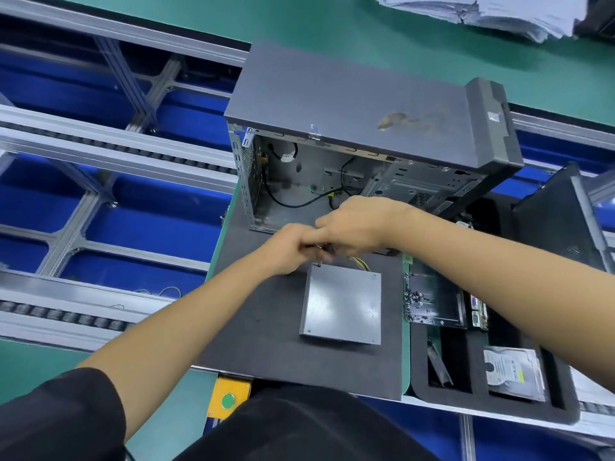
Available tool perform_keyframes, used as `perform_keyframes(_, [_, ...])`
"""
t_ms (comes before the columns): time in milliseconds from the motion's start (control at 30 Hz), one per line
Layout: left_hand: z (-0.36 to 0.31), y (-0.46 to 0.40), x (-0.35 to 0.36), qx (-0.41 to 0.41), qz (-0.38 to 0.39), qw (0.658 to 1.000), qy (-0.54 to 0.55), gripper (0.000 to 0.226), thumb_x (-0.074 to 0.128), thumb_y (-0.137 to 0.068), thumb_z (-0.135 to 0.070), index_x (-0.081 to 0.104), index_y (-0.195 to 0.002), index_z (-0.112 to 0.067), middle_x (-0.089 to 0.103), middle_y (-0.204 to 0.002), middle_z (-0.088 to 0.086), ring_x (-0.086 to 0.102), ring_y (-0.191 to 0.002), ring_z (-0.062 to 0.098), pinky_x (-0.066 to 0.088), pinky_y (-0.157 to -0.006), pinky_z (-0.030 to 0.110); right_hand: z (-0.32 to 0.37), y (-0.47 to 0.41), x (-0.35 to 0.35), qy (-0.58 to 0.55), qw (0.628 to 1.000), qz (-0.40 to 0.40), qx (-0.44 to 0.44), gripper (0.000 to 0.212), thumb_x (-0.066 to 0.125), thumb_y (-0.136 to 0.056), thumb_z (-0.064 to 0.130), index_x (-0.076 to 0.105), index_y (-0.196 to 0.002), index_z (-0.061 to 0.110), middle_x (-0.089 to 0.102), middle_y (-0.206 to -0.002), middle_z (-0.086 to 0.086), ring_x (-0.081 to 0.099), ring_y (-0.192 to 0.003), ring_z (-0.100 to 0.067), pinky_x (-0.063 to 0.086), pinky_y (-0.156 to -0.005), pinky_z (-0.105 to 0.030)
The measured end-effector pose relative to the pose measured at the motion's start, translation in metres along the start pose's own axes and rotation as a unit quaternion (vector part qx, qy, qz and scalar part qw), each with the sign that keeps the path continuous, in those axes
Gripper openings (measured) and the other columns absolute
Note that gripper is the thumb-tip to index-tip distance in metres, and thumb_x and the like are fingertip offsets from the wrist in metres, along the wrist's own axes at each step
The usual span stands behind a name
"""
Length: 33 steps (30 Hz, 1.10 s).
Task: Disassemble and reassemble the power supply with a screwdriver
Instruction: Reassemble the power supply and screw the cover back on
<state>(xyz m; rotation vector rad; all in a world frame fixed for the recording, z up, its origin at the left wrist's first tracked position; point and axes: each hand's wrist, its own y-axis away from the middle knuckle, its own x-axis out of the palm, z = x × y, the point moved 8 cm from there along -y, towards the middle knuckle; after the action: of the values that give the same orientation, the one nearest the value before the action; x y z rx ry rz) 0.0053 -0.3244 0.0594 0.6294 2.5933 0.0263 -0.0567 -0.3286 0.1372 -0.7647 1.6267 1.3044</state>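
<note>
The grey metal power supply (342,304) lies flat on the dark foam mat (263,327), its yellow and black wires poking out at the far edge. Both hands meet just above its far left corner. My right hand (356,226) grips the dark handle of a screwdriver (324,252), whose tip points down at the corner screw. My left hand (293,249) curls round the screwdriver's lower part beside the right hand. Most of the tool is hidden by the fingers.
An open grey computer case (366,128) stands behind the hands, with black cables inside. At the right, a black foam tray (479,397) holds a circuit board (432,301), a hard drive (514,374) and small parts. A yellow box with a green button (228,400) sits at the bench front.
</note>
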Motion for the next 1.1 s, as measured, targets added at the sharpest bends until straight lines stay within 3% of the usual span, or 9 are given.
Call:
perform_keyframes(67, [-0.003,-0.001,-0.004,-0.006,0.003,1.0,-0.007,0.028,0.073,-0.079,-0.012,0.067,-0.076,-0.039,0.07,-0.071,-0.022,0.059,-0.057,0.006,0.045,-0.048,0.014,-0.003,-0.001,0.0,-0.013,1.0,0.001,0.011,0.022,0.049,-0.089,0.022,0.042,-0.104,0.037,0.047,-0.074,0.008,0.043,-0.052,-0.023,0.024,-0.048,-0.03])
perform_keyframes(167, [-0.001,0.0,-0.017,-0.035,-0.107,0.993,-0.015,0.034,0.086,-0.058,-0.047,0.071,-0.083,-0.028,0.07,-0.075,-0.013,0.065,-0.07,0.007,0.053,-0.067,0.029,-0.016,-0.006,0.007,-0.046,0.989,-0.003,0.144,0.033,0.052,-0.095,0.03,0.046,-0.127,0.027,0.036,-0.063,0.003,0.045,-0.059,-0.027,0.031,-0.054,-0.032])
perform_keyframes(267, [0.001,0.003,-0.016,-0.028,-0.15,0.988,-0.025,0.022,0.079,-0.063,-0.045,0.065,-0.072,-0.031,0.067,-0.067,-0.017,0.06,-0.064,-0.002,0.047,-0.06,0.019,-0.017,-0.006,0.015,-0.026,0.982,0.001,0.185,0.036,0.05,-0.097,0.037,0.046,-0.125,0.014,0.048,-0.07,-0.001,0.038,-0.054,-0.022,0.022,-0.048,-0.032])
perform_keyframes(500, [-0.006,-0.003,-0.007,-0.015,-0.001,0.999,-0.04,0.044,0.07,-0.082,-0.011,0.068,-0.075,-0.054,0.072,-0.076,-0.024,0.064,-0.069,-0.002,0.049,-0.061,0.022,0.005,0.005,0.006,0.056,0.996,-0.001,-0.062,0.011,0.041,-0.098,0.033,0.037,-0.108,0.032,0.061,-0.082,0.0,0.052,-0.059,-0.03,0.035,-0.053,-0.034])
perform_keyframes(700, [-0.002,0.008,-0.008,-0.046,-0.09,0.995,0.011,0.033,0.092,-0.061,-0.033,0.06,-0.07,-0.03,0.063,-0.056,-0.025,0.057,-0.049,-0.01,0.04,-0.049,0.008,-0.012,-0.003,0.026,-0.114,0.976,-0.016,0.184,0.024,0.052,-0.095,0.031,0.038,-0.111,0.019,0.041,-0.067,0.003,0.059,-0.071,-0.032,0.024,-0.05,-0.032])
perform_keyframes(800, [-0.003,0.006,-0.004,-0.028,-0.055,0.998,-0.012,0.027,0.078,-0.081,-0.006,0.063,-0.067,-0.025,0.061,-0.052,-0.026,0.055,-0.048,-0.01,0.041,-0.052,0.009,-0.003,-0.003,0.007,-0.009,0.995,-0.054,0.079,0.027,0.049,-0.094,0.042,0.035,-0.108,0.024,0.058,-0.082,0.001,0.049,-0.056,-0.026,0.022,-0.046,-0.03])
perform_keyframes(900, [-0.004,0.006,-0.009,-0.04,0.007,0.998,-0.045,0.031,0.065,-0.088,0.002,0.07,-0.079,-0.027,0.074,-0.074,-0.017,0.073,-0.08,0.022,0.057,-0.074,0.042,0.008,-0.005,0.005,0.067,0.996,-0.019,-0.064,0.012,0.043,-0.095,0.031,0.035,-0.104,0.033,0.063,-0.093,0.006,0.046,-0.049,-0.024,0.036,-0.046,-0.032])
perform_keyframes(1000, [-0.009,0.007,-0.013,-0.039,-0.011,0.999,-0.011,0.021,0.085,-0.075,-0.01,0.07,-0.083,-0.023,0.074,-0.079,-0.01,0.071,-0.083,0.013,0.057,-0.077,0.031,-0.005,-0.01,0.005,-0.004,0.997,-0.045,0.058,0.016,0.044,-0.095,0.029,0.043,-0.111,0.029,0.061,-0.077,-0.006,0.045,-0.053,-0.029,0.035,-0.05,-0.034])
perform_keyframes(1100, [-0.002,0.008,-0.013,-0.095,-0.111,0.988,-0.048,0.034,0.09,-0.063,-0.035,0.057,-0.061,-0.028,0.061,-0.054,-0.015,0.056,-0.057,0.008,0.04,-0.051,0.022,-0.012,-0.01,0.018,-0.064,0.983,-0.027,0.169,0.018,0.048,-0.092,0.025,0.034,-0.103,0.022,0.051,-0.068,-0.005,0.037,-0.05,-0.018,0.025,-0.047,-0.032])
